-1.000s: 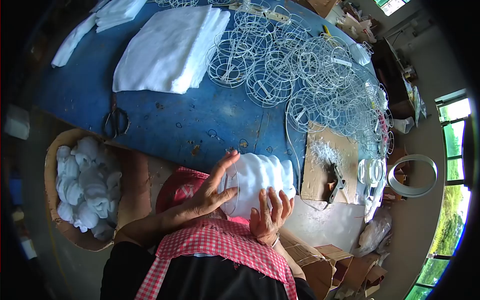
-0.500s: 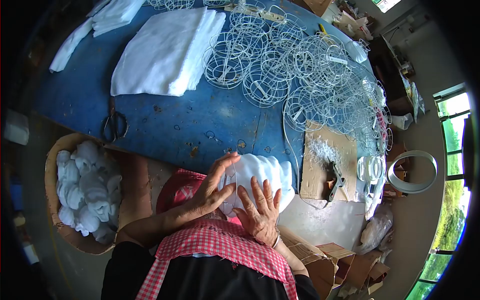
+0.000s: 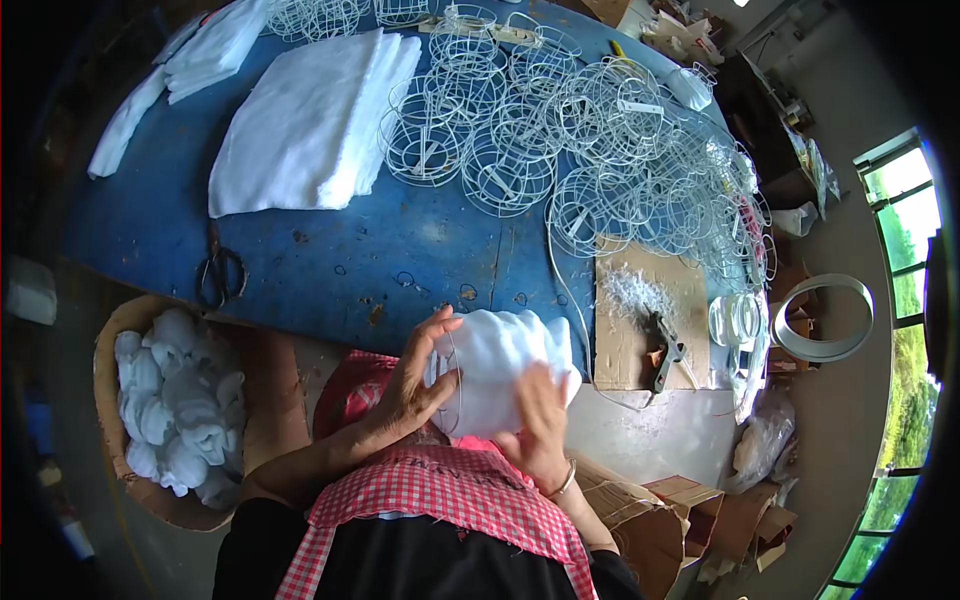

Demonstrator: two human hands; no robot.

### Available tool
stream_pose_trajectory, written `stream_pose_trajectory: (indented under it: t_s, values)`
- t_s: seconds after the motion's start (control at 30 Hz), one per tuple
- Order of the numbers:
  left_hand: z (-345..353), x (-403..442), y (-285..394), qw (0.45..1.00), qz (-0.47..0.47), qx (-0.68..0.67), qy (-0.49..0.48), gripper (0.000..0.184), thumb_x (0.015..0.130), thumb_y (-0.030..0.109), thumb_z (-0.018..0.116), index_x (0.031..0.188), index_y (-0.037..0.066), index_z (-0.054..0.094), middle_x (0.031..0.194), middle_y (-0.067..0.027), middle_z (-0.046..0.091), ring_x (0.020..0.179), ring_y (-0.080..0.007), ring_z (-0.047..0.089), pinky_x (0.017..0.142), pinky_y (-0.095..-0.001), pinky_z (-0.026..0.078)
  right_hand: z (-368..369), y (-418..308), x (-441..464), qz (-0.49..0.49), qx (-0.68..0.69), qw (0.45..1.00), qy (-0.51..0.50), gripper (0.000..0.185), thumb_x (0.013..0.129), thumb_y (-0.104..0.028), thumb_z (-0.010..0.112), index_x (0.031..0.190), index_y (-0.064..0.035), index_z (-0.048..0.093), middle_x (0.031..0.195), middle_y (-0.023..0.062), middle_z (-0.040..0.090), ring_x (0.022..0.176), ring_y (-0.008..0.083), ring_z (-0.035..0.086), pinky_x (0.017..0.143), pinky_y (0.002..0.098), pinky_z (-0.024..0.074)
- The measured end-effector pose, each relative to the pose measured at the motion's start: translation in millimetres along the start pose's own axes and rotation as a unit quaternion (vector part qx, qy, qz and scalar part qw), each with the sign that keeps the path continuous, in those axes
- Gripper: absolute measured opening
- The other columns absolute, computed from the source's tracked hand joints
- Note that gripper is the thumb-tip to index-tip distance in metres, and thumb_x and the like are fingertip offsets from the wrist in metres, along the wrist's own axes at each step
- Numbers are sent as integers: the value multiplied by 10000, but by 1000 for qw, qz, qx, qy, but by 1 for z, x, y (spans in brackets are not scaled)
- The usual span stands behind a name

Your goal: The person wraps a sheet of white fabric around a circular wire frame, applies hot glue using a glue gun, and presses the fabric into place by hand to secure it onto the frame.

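In front of my apron is a rounded wire frame wrapped in white gauzy cloth (image 3: 502, 350), its wire ring showing at the left end. My left hand (image 3: 415, 375) grips that end, thumb and fingers spread around the ring. Against the right part of the cloth lies my right hand (image 3: 540, 425), fingers stretched upward and somewhat smeared by motion. On the blue table beyond, a stack of folded white cloth (image 3: 300, 120) lies to the left of a heap of bare wire frames (image 3: 510, 160).
Black-handled scissors (image 3: 220, 277) lie at the table's left edge. Below stands a cardboard box (image 3: 108, 420) of white cloth-like pieces. To the right, a glue-gun-like tool (image 3: 664, 360) rests on a cardboard sheet (image 3: 615, 345). More open boxes (image 3: 650, 540) stand at lower right.
My right hand has shifted right and its fingers have come closer together along the cloth. My left hand keeps its hold on the ring end. The view has tilted slightly.
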State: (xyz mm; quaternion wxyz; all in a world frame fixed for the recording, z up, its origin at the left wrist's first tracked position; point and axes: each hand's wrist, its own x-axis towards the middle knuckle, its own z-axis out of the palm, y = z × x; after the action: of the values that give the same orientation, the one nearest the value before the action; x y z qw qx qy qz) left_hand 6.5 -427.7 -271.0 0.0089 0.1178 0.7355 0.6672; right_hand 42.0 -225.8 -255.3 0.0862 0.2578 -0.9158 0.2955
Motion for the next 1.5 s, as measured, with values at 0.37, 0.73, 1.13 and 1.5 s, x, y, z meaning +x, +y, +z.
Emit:
stream_pose_trajectory:
  t_s: [0.37,0.73,1.13,1.5]
  values:
    - [4,3,1,1000,0,12,-19,623,827,279,578,1342,57,306,1410,-187,243,1339,-304,196,1077,-420,186,4,-15,13,-23,-98,994,-30,651,807,-552,499,1294,-121,467,1395,87,368,1319,288,287,1079,498,81]
    - [5,-2,0,999,3,35,-25,601,889,313,500,1377,55,261,1445,-173,189,1352,-300,168,1088,-416,158,2,-1,11,43,-21,997,-53,770,817,-567,457,1338,-7,369,1395,236,305,1336,359,222,1087,486,81]
    - [3,-4,12,998,-56,2,-18,618,926,281,446,1413,27,162,1477,-182,106,1364,-288,138,1094,-385,153,-11,48,4,111,128,971,170,642,910,-458,379,1339,20,344,1371,224,355,1291,339,324,1068,437,201]
    - [-17,45,19,995,17,-1,-102,669,797,252,616,1348,-3,335,1408,-168,323,1327,-251,267,1083,-365,188,30,21,-12,321,570,748,110,771,874,-610,359,1300,33,344,1166,125,527,1032,190,519,865,294,423]
